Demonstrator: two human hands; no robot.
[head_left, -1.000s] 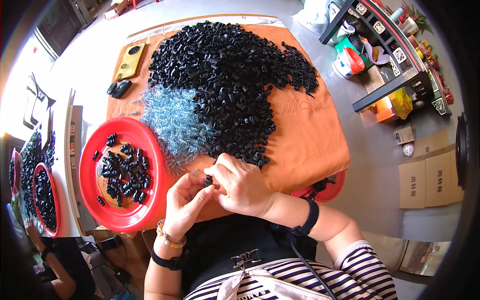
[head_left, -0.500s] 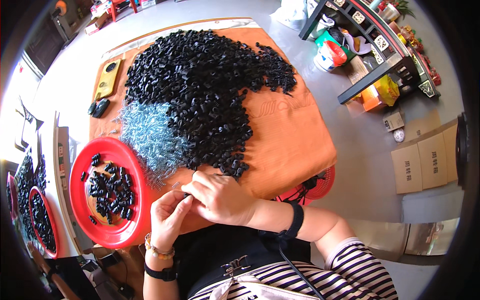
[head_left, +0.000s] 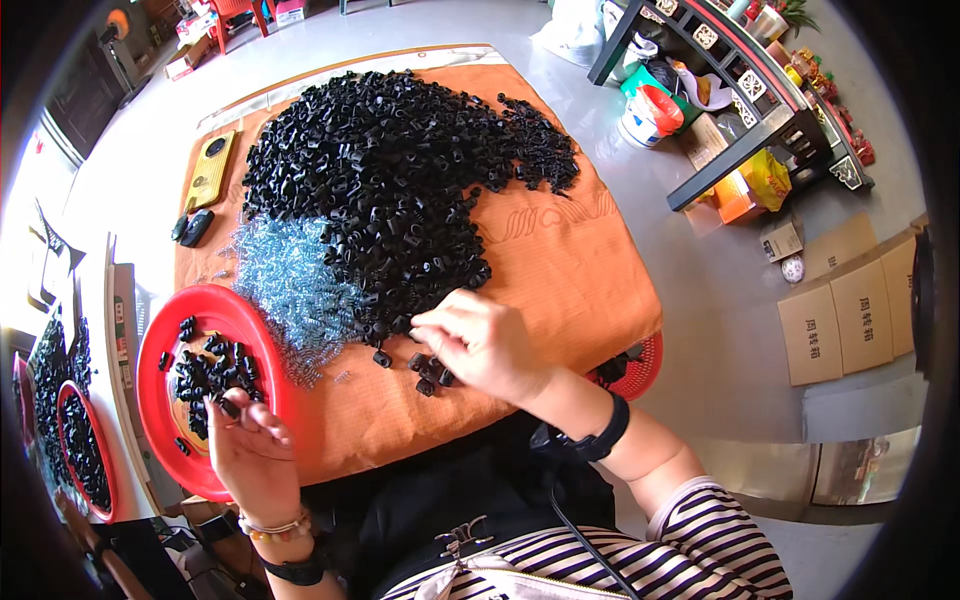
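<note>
My left hand [head_left: 253, 455] is over the near right rim of a round red plate [head_left: 157, 440], thumb and fingers curled around a small black plastic part [head_left: 230, 408]. Several similar black parts lie in the plate. Farther right, my right hand [head_left: 490, 345] reaches to the near edge of a big heap of black plastic pieces [head_left: 370, 150]. Its thumb and fingers are bent together at the tips; whatever may be between them is too small to make out. A few loose black pieces [head_left: 428, 375] lie just below its fingers. Small shiny silvery-blue pieces [head_left: 295, 285] are piled between plate and heap.
An orange cloth [head_left: 560, 290] covers the table. On its left lie a yellow phone [head_left: 212, 170] and a small black object [head_left: 197, 228]. A red basket [head_left: 640, 370] stands below the right edge. Cardboard boxes [head_left: 865, 310] and a dark rack [head_left: 745, 150] are at right.
My hands, together before at the table's near edge, have parted. The left has moved left over the red plate, the right up and right to the heap. Loose black pieces now show under the right hand.
</note>
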